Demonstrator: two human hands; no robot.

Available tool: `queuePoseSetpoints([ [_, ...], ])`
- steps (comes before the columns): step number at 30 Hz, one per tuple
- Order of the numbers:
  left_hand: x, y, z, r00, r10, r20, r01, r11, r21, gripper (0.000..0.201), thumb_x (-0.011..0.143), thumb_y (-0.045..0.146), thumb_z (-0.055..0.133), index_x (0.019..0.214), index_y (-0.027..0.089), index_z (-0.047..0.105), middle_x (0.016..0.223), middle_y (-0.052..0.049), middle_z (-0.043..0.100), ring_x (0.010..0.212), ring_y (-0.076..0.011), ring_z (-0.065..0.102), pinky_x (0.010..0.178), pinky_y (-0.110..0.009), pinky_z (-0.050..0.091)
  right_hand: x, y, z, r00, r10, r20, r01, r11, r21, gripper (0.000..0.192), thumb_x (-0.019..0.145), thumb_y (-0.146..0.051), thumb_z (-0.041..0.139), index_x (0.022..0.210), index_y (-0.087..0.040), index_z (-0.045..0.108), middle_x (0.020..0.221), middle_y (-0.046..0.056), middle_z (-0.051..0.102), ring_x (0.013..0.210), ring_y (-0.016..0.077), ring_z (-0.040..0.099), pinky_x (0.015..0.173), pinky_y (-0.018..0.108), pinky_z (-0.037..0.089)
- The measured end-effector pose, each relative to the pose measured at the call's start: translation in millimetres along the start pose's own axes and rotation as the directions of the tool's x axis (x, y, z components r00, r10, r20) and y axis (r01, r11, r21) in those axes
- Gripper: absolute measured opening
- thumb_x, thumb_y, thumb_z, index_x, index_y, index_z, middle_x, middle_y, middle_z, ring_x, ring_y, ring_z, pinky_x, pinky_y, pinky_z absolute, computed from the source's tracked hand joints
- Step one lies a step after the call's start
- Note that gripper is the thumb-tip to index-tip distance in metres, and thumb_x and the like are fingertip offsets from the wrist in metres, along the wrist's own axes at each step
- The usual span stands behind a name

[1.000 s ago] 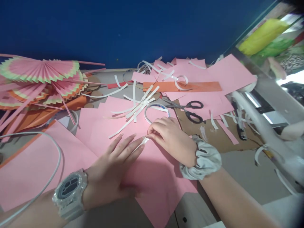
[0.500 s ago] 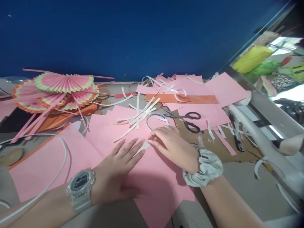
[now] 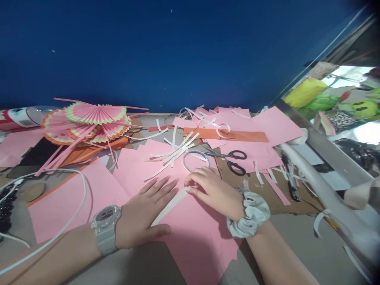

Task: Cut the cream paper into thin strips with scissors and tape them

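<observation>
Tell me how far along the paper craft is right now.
Done: several pleated fans lie stacked at the back, and peeled white strips lie scattered. In hand: the left hand presses flat on the pink sheet while the right hand pinches the end of a white strip along its edge. Left: more flat pink sheets lie unfolded near the scissors.

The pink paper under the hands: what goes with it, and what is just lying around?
In use: left hand flat on pink paper sheet; right hand pinching white tape strip.

Lying about: black-handled scissors, pleated pink paper fans, orange paper strip, loose white paper strips.
</observation>
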State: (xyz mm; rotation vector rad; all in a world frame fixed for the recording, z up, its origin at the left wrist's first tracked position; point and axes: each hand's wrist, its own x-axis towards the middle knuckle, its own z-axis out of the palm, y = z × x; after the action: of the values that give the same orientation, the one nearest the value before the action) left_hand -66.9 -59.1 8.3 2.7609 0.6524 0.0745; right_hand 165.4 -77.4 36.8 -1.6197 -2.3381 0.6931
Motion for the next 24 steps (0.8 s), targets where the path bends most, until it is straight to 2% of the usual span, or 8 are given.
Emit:
queuePoseSetpoints([
  [4, -1, -1, 3.3, 1.0, -0.015, -0.012, 0.015, 1.0, 0.024, 0.077, 0.084, 0.063, 0.036, 0.144, 0.016, 0.021, 0.15, -0.011, 0.02, 0.138, -0.0282, 0.014, 0.109, -0.044, 0.019, 2, 1, -2, 1.0, -0.013, 0.014, 0.013, 1.0, -0.005, 0.004, 0.085, -0.019, 0.058, 0.081, -0.02, 0.059, 0.087, 0.002, 0.06, 0.089, 0.0194, 0.052, 0.083, 0.037, 0.038],
  [12, 1, -8, 1.8, 1.0, 0.022, 0.001, -0.022, 1.0, 0.015, 0.08, 0.077, 0.071, 0.037, 0.143, 0.027, 0.024, 0.152, -0.005, 0.016, 0.137, -0.0316, 0.015, 0.109, -0.047, 0.01, 0, 7, 5, 0.997, -0.074, -0.002, 0.074, 0.997, 0.008, 0.007, 0.086, -0.025, 0.058, 0.081, -0.021, 0.058, 0.088, 0.002, 0.058, 0.091, 0.0203, 0.049, 0.085, 0.037, 0.036],
  [24, 2, -8, -0.5, 1.0, 0.003, 0.012, -0.002, 0.998, -0.064, 0.09, 0.068, 0.078, 0.041, 0.142, 0.027, 0.026, 0.152, -0.007, 0.017, 0.136, -0.0362, 0.015, 0.107, -0.052, 0.008, -7, 26, 13, 0.981, -0.186, -0.054, 0.19, 0.979, 0.07, 0.02, 0.093, -0.033, 0.047, 0.079, -0.02, 0.055, 0.085, 0.001, 0.056, 0.089, 0.0181, 0.047, 0.085, 0.034, 0.033],
])
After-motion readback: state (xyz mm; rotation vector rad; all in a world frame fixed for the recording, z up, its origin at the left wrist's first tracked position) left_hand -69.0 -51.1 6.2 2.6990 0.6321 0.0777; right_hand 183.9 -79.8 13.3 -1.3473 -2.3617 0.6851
